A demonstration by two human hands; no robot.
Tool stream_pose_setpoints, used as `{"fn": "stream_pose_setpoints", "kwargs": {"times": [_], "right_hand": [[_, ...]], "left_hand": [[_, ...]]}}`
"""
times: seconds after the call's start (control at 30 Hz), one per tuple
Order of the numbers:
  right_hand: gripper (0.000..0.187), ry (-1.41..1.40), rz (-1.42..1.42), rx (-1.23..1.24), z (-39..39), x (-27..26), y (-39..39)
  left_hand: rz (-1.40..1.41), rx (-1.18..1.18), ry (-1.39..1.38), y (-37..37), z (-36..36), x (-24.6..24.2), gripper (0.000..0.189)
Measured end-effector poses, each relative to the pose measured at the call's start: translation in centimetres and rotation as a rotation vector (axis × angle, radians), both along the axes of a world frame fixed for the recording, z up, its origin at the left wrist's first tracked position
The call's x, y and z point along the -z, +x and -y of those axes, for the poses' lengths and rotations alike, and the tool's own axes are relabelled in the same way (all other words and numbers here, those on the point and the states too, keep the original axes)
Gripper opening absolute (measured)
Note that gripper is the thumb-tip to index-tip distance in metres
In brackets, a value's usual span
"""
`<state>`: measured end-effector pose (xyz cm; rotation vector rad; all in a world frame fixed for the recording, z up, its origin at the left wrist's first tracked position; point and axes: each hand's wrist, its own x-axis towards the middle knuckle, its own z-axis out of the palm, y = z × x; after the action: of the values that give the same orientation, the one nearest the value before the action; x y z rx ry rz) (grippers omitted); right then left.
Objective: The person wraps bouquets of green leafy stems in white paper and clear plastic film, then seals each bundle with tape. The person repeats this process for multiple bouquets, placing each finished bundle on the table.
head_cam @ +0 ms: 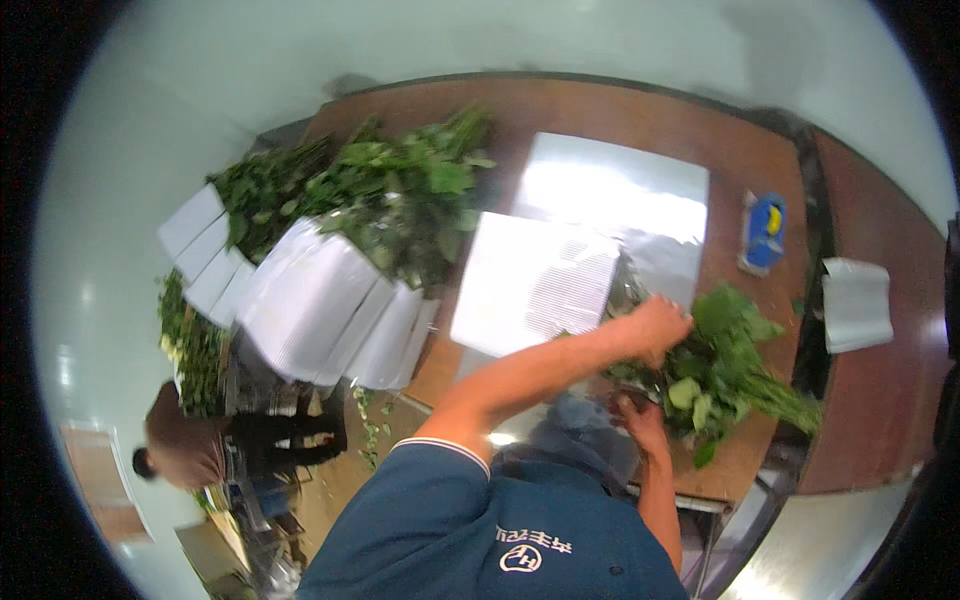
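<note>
A leafy bunch of cut stems [720, 367] lies in front of me on the right of the wooden table, stem ends to the right. White corrugated wrapping [536, 285] and clear film [626, 281] are at its left end, so its flower heads are hidden. My left hand [660, 326], slightly blurred, is curled on the upper side of the wrapped bunch; its fingertips are hard to see. My right hand [643, 426] grips the bunch's near side, thumb and fingers against the film. Beneath the wrapping lies a shiny sheet [615, 184].
A blue tape dispenser [765, 232] stands at the right. Several wrapped bunches [322, 300] with green foliage [405, 172] lie at the left. A white sheet [857, 305] rests on the neighbouring reddish tabletop [862, 420]. Another person [187, 442] is at the far left.
</note>
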<state>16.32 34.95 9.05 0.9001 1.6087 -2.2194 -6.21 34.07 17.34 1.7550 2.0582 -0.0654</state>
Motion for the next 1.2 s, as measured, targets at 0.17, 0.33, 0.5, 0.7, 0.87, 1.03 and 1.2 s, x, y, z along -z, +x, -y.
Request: {"fn": "stream_pose_setpoints", "kwargs": {"times": [0.17,0.33,0.5,0.7,0.87,1.03,1.2], "right_hand": [[0.042,0.079,-0.136,0.189,0.4,-1.4,0.0],[0.042,0.227,-0.132,0.222,-0.1,-6.1,-2.2],[0.043,0.351,-0.186,0.213,1.8,-11.7,-6.5],[0.044,0.409,-0.293,0.164,3.9,-14.9,-9.6],[0.045,0.401,-0.383,0.096,5.3,-16.3,-11.6],[0.046,0.38,-0.444,0.022,7.8,-17.7,-14.0],[0.046,0.394,-0.496,-0.038,11.9,-19.6,-18.1]], "left_hand": [[0.101,-0.021,0.373,1.9,7.1,-7.8,0.072],[0.358,-0.137,1.103,2.5,12.6,-14.3,0.075],[0.287,-0.188,1.541,3.1,12.7,-14.3,0.076],[0.215,-0.257,0.952,3.6,8.2,-16.1,0.081],[-0.166,-0.15,1.047,6.9,12.4,-22.7,0.055],[0.072,-0.268,1.588,8.2,33.4,-26.4,0.048],[-0.168,-1.426,1.832,4.1,57.6,-18.1,0.028]]}}
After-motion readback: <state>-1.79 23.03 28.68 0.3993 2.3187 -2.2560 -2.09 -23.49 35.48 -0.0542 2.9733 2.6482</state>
